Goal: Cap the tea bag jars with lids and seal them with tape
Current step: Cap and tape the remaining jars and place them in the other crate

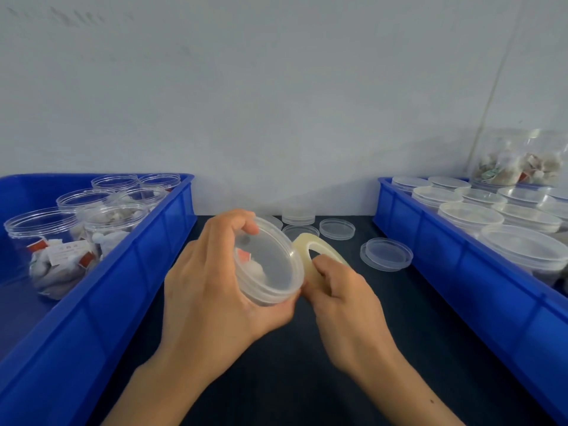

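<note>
Jar (267, 265) tilted, capped, gripped by left hand (212, 290); right hand (341, 293) pinches tape roll (313, 250) touching its rim.

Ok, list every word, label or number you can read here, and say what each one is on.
None can be read.
White tag on the tea bags in the nearest open jar of the left bin: faint print, too blurred to read.
Red tag inside the capped jar held by the left hand: no legible text.
Tape roll in the right hand: plain.

words: none that can be read | tea bag tags (69, 252) in the left jar: tiny print, too blurry
</note>
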A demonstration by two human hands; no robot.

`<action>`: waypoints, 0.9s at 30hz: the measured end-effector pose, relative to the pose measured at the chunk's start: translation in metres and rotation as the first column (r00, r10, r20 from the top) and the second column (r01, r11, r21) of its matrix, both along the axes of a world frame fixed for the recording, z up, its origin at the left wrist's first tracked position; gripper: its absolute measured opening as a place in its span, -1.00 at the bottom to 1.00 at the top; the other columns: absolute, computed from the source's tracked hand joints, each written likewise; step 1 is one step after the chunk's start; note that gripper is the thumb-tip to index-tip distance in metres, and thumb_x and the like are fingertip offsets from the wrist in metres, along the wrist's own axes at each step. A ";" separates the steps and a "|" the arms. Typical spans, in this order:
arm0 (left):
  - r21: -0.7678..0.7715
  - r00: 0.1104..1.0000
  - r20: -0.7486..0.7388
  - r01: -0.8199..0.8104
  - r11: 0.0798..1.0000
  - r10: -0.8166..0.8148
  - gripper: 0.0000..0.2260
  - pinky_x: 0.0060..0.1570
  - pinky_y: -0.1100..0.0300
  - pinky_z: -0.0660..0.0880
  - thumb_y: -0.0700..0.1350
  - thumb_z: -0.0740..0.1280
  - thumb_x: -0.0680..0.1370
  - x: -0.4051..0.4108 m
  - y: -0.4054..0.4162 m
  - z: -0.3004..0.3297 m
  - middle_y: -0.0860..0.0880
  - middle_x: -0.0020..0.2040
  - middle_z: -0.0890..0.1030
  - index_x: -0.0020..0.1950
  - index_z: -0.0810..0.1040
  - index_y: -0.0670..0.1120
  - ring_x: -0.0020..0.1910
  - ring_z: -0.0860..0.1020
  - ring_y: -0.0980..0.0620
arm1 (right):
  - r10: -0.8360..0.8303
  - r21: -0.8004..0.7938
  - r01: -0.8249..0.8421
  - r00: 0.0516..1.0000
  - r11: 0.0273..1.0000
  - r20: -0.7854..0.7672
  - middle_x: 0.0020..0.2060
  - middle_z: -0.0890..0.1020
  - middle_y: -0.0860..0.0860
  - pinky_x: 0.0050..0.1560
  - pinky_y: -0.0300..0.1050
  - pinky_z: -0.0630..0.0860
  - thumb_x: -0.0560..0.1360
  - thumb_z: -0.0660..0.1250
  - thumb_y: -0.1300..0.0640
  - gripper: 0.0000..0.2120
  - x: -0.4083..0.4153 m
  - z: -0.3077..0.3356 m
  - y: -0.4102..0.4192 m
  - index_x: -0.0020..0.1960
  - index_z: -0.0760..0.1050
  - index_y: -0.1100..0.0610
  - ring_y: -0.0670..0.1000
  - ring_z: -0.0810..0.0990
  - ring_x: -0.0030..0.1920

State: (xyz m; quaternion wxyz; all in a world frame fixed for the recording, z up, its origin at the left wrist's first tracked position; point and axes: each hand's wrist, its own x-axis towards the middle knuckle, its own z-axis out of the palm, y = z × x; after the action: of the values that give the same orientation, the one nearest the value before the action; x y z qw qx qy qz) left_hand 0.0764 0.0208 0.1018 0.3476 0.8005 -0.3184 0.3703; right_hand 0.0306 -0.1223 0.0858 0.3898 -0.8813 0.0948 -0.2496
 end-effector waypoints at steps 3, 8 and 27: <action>0.014 1.000 0.030 -0.007 1.000 0.007 -0.33 -0.18 0.40 0.32 0.18 0.54 0.15 -0.005 0.000 0.003 0.10 0.10 0.56 0.11 0.34 -0.01 -0.08 0.47 0.18 | 0.018 0.042 -0.018 1.000 0.999 0.003 -0.50 0.34 -0.09 -0.41 -0.16 0.17 0.51 0.25 0.00 -0.67 0.002 0.004 -0.006 -0.32 0.22 0.11 -0.05 0.22 -0.42; 0.064 1.000 -0.002 0.029 0.998 -0.028 -0.35 -0.20 0.40 0.34 0.13 0.56 0.11 -0.015 0.003 0.010 0.13 0.15 0.57 0.06 0.38 -0.04 -0.11 0.54 0.14 | 0.064 0.060 -0.064 0.998 0.996 0.008 -0.49 0.30 -0.07 -0.39 -0.09 0.21 0.51 0.29 0.03 -0.65 0.004 0.005 -0.010 -0.35 0.28 0.15 -0.04 0.23 -0.39; -0.092 0.990 -0.114 0.071 0.993 -0.081 -0.29 -0.04 0.34 0.40 0.17 0.56 0.13 0.004 -0.007 -0.012 0.27 0.21 0.47 0.11 0.20 0.20 0.11 0.42 0.43 | 0.105 0.057 -0.106 0.994 0.993 0.004 -0.37 0.40 0.00 -0.30 -0.02 0.31 0.52 0.10 -0.24 -0.50 0.007 -0.007 -0.043 -0.12 0.41 0.22 -0.04 0.34 -0.36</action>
State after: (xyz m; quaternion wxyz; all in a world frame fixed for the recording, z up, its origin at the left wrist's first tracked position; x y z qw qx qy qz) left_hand 0.0800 0.0135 0.0899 0.4144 0.7921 -0.3112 0.3226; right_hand 0.0376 -0.1651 0.0784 0.4274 -0.8735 0.0549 -0.2264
